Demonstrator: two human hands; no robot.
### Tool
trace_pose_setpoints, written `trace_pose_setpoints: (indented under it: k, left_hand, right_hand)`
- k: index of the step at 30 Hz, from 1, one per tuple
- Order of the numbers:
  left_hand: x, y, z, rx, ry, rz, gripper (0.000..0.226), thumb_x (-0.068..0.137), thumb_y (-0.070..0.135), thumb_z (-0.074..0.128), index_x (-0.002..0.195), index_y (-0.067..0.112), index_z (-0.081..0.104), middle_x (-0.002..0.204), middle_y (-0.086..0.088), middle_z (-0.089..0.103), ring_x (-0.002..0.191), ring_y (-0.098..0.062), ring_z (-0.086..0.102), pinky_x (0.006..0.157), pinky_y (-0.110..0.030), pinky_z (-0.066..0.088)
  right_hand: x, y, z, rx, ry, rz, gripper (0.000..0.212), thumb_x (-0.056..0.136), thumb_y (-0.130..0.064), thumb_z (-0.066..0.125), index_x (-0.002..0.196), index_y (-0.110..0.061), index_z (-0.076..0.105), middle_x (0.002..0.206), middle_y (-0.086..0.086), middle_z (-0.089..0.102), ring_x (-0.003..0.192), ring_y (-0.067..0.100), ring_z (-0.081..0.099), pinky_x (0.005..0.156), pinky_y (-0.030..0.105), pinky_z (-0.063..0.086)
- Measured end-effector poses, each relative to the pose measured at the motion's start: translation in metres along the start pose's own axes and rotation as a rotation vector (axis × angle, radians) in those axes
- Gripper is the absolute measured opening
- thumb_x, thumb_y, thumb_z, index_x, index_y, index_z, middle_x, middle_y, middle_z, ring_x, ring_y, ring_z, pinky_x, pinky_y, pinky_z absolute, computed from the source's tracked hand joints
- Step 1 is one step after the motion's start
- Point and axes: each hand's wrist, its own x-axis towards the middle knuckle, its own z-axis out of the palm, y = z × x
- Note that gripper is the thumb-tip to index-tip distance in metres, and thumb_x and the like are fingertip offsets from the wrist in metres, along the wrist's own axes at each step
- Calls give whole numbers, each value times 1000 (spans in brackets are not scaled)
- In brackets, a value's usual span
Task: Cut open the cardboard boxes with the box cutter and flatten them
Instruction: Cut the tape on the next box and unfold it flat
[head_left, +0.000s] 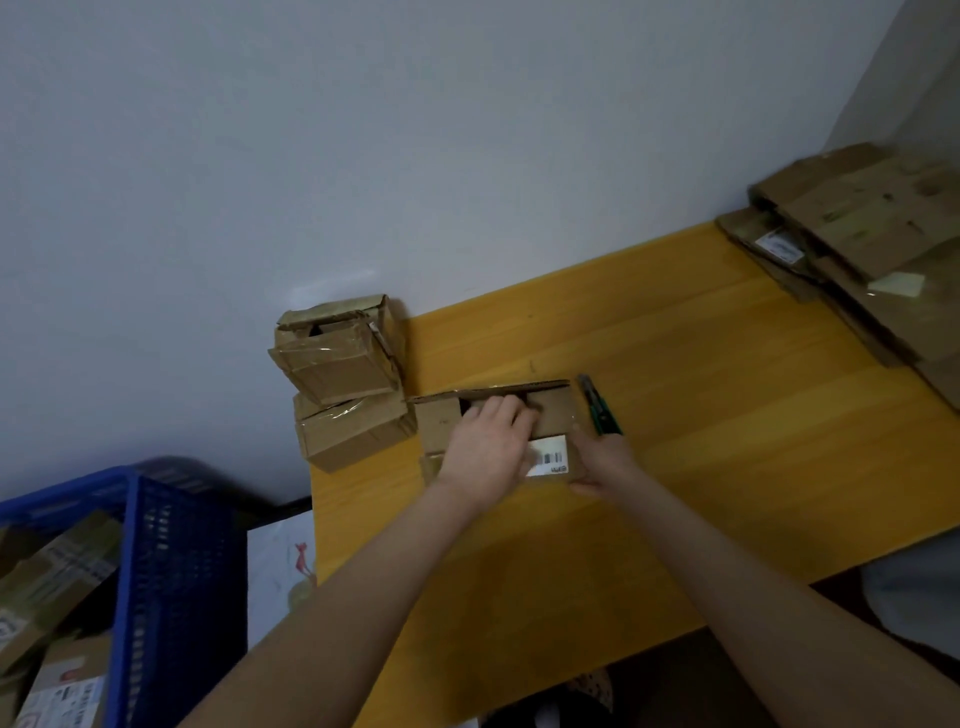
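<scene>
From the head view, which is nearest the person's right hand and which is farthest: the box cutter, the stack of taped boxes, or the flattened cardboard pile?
1. Box cutter: just beyond the fingers of the right hand.
2. Stack of taped boxes: to the left, across the open box.
3. Flattened cardboard pile: at the far right end of the table.

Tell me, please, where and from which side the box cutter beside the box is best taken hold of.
Grip the green handle of the box cutter from above, on the near side. It lies flat on the table, dark blade end pointing away toward the wall, so fingers across the handle should stay clear.
</scene>
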Motion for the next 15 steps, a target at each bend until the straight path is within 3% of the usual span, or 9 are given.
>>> trace_pose_setpoints:
  k: [2,4,6,9,12,15]
  left_hand:
    - [-2,4,18,73,-182,-97,71,88,43,61,146,16,30,149,-12,28,141,-28,22,117,-48,18]
    - [-2,4,32,110,-225,-136,78,84,44,66,146,17,28,156,-11,16,147,-29,8,119,-55,6]
    - [1,3,40,112,-223,-156,80,86,44,65,148,17,23,156,-10,19,147,-27,11,120,-53,6]
    - [9,3,45,82,-170,-216,90,86,46,64,152,16,12,156,-8,20,146,-26,13,120,-53,8]
    - [21,4,49,50,-189,-263,100,85,46,66,154,15,0,160,-7,10,149,-27,4,119,-55,8]
    - [32,2,49,48,-204,-266,100,86,43,66,154,14,-1,160,-6,10,148,-26,8,119,-54,12]
  right_hand:
    - [8,3,-10,-281,80,-78,46,97,-46,47,111,-3,58,102,13,66,88,29,66,70,38,56]
    - [17,5,-26,-561,207,-183,43,95,-46,50,119,-11,56,110,8,63,96,26,62,73,36,51]
    - [29,5,-38,-718,315,-230,47,90,-45,59,127,-17,49,123,7,55,111,26,53,82,37,48]
    - [46,4,-41,-847,330,-219,64,86,-45,64,137,-16,39,135,9,46,125,29,43,93,41,44]
    - [62,8,-36,-912,299,-198,60,89,-39,63,136,-12,37,135,12,47,124,30,45,91,41,45]
    - [73,15,-34,-901,272,-198,46,91,-29,60,128,-11,41,126,12,52,113,31,53,78,38,48]
